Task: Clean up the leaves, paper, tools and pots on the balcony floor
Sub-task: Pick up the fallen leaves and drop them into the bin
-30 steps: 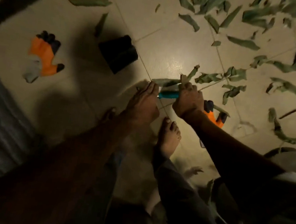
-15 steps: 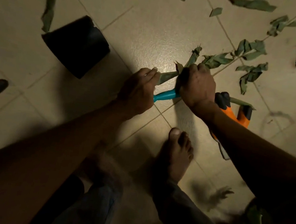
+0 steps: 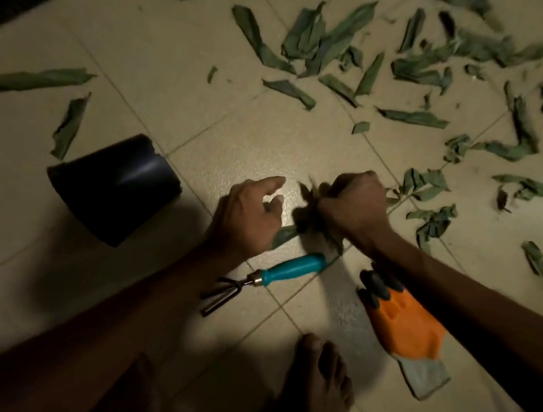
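While the right hand's [image 3: 354, 208] grip pinches a bunch of leaves [image 3: 310, 216] against the floor [image 3: 262, 135], partly hiding them, the left hand [image 3: 248, 216] hovers spread beside. Nearer lie a hand rake [image 3: 267, 279], glove [image 3: 402, 330], and black pot [image 3: 113, 188].

The right hand [image 3: 354, 206] clutched a bunch of leaves [image 3: 311, 211] low over the tiled floor [image 3: 254, 141]. The left hand [image 3: 248, 213] hung just beside it, fingers loosely curled. Below them a hand rake with a teal handle [image 3: 293, 269] lay on the tiles beside an orange glove [image 3: 405, 330]. A black pot [image 3: 113, 188] lay tipped to the left. More loose leaves [image 3: 319, 39] were strewn toward the floor's far edge.
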